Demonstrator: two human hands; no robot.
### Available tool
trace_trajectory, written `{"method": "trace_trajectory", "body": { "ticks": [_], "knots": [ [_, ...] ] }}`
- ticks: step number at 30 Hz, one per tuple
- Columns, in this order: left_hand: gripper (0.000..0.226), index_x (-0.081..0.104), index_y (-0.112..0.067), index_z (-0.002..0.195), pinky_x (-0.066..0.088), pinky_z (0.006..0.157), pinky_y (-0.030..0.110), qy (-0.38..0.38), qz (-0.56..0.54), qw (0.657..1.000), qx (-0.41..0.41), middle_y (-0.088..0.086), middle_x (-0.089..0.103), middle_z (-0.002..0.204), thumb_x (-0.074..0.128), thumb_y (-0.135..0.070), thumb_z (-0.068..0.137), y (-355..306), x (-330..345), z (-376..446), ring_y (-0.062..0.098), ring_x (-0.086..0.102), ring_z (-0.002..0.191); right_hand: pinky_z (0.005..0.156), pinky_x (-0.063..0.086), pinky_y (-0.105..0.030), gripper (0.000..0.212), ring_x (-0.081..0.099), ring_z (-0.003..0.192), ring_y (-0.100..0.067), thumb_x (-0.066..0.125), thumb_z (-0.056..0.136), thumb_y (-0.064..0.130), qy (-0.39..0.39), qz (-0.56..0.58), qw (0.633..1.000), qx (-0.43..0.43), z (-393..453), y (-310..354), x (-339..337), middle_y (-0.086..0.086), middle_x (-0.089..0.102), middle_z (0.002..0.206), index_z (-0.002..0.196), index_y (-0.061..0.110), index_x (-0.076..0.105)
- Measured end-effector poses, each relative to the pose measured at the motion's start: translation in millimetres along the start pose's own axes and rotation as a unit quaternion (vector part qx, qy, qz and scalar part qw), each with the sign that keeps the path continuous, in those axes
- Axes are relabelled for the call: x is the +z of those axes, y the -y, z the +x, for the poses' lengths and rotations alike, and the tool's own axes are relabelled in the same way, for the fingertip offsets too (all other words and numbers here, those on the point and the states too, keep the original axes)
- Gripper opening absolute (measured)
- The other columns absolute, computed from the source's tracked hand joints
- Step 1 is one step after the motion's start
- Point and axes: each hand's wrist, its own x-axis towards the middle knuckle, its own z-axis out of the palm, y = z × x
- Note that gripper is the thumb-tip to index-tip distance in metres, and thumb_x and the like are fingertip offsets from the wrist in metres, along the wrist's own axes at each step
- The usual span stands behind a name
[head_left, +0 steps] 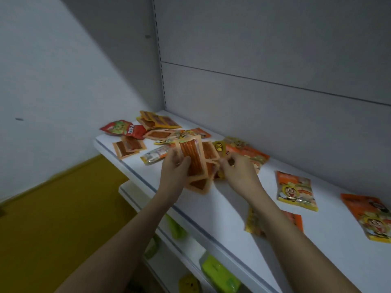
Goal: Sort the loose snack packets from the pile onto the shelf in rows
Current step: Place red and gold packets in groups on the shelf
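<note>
Green packs (220,271) lie on the lower shelf nearest me, under my forearms. Above them runs the white shelf (211,210) I am working on. On its near right I have three packets laid out well apart: a yellow-orange one (256,223) partly behind my right arm, a cartoon-face packet (296,190) beyond it, and an orange packet (368,218) at the far right edge of view. I judge these to be the start of a row.

My left hand (176,176) grips a fan of orange strip packets (194,166), fingers curled round their left edge, holding them tilted up off the shelf. My right hand (237,172) sits just beside them with its fingertips pinched at the pile's edge; what it pinches is too small and blurred to name, so I cannot tell its grip for sure.

Beyond my hands spreads the pile (169,134): more strip packets, yellow ones, a red bag (121,129) at the far left, all overlapping.

As I judge it, I am gathering like packets from the pile, early in the sort. Next I would need to square the fan into a neat stack, then carry it to bare shelf and lay the packets in line.
</note>
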Motion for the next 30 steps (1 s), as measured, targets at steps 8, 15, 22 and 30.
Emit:
{"method": "trace_trajectory", "body": {
  "ticks": [8, 15, 22, 30],
  "knots": [
    [0.014, 0.055, -0.015, 0.106, 0.054, 0.081, 0.052, 0.097, 0.069, 0.993, -0.018, 0.015, 0.064, 0.098, 0.051, -0.006, 0.097, 33, -35, 44, 0.031, 0.063, 0.087, 0.084, 0.045, -0.040, 0.044, 0.052, 0.110, -0.031, 0.065, 0.091, 0.037, -0.022, -0.105, 0.991, 0.083, 9, -3, 52, -0.008, 0.048, 0.119, 0.127, 0.014, 0.054],
    [0.038, 0.050, -0.029, 0.126, 0.056, 0.083, 0.049, 0.156, -0.014, 0.986, -0.053, 0.017, 0.065, 0.102, 0.045, -0.001, 0.102, 35, -44, 52, 0.031, 0.065, 0.088, 0.062, 0.034, -0.023, 0.019, 0.054, 0.090, -0.018, 0.075, 0.086, 0.025, -0.032, -0.046, 0.993, 0.105, 14, -12, 55, -0.005, 0.056, 0.102, 0.089, 0.017, 0.058],
    [0.059, 0.042, -0.044, 0.143, 0.058, 0.083, 0.036, 0.184, -0.040, 0.982, -0.023, 0.012, 0.064, 0.128, 0.038, 0.001, 0.105, 38, -44, 50, 0.024, 0.068, 0.108, 0.063, 0.041, -0.022, 0.017, 0.058, 0.081, -0.006, 0.065, 0.094, 0.014, -0.044, 0.039, 0.997, 0.056, 11, -2, 42, 0.010, 0.061, 0.086, 0.086, 0.022, 0.052],
    [0.030, 0.073, -0.024, 0.105, 0.054, 0.082, 0.038, 0.149, 0.027, 0.988, -0.010, -0.006, 0.072, 0.100, 0.044, -0.019, 0.105, 39, -41, 50, 0.025, 0.067, 0.092, 0.053, 0.043, -0.017, 0.013, 0.052, 0.052, 0.003, 0.049, 0.099, -0.001, -0.100, 0.183, 0.977, 0.051, 8, 14, 26, 0.000, 0.058, 0.080, 0.095, 0.010, 0.055]
  ]
}}
